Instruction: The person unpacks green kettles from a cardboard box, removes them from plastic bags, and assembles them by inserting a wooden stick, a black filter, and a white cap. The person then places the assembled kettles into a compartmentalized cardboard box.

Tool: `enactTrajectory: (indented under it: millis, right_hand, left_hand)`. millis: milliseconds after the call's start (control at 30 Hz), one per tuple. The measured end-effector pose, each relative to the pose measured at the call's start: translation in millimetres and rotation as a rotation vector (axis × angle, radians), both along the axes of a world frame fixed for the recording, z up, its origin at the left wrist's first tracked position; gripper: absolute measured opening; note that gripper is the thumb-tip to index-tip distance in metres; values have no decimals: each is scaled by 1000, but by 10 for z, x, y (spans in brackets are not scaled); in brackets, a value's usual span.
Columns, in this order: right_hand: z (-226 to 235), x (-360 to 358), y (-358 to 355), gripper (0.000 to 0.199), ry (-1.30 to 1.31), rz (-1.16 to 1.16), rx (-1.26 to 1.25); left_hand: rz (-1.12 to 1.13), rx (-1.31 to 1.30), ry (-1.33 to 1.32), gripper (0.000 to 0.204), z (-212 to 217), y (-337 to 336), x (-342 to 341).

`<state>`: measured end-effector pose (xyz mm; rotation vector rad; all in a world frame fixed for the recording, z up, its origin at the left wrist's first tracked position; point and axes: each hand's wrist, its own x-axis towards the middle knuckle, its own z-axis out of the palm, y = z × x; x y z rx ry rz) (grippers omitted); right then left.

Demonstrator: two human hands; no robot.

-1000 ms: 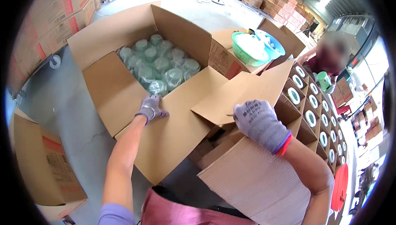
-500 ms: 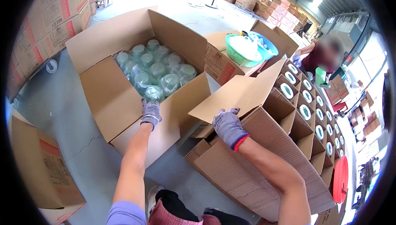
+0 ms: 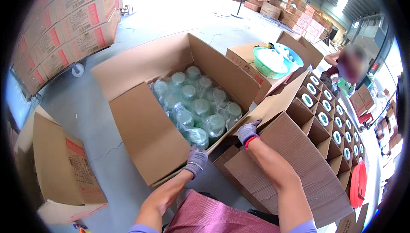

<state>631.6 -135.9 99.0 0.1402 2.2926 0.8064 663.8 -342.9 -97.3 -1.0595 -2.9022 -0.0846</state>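
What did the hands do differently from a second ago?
The right hand left the neighbouring box's raised flap and came down to the near edge of the big box, beside the flap. The left hand stayed on the near flap. The jars inside stayed put, and so did the green basin.

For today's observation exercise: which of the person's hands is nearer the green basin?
Right. The right hand sits below the green basin, by the box flap; the left hand is lower and further left.

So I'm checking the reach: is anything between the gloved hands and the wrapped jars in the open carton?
Nothing visible. Left hand and right hand grip the carton's near edge; the jars lie uncovered just beyond.
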Motion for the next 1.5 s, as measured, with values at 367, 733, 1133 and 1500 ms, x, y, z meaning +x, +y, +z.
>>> enactTrajectory:
  millis: [367,733,1133,1500]
  right_hand:
    - [-79,-2,129,34,201,-53,-119]
    - [2,-178,-53,36,224,-127,-157]
    - [403,-1532,194,36,964,-75,-684]
    - [203,-2255,1412,42,1056,-254,-836]
  left_hand:
    - [144,120,-71,18,2889,-1399,1115]
    - [965,827,-90,42,1558,-3439,2736]
    - [951,1439,-844,34,-1923,-3262,1861]
    - [358,664,-168,60,954,-1716,1657]
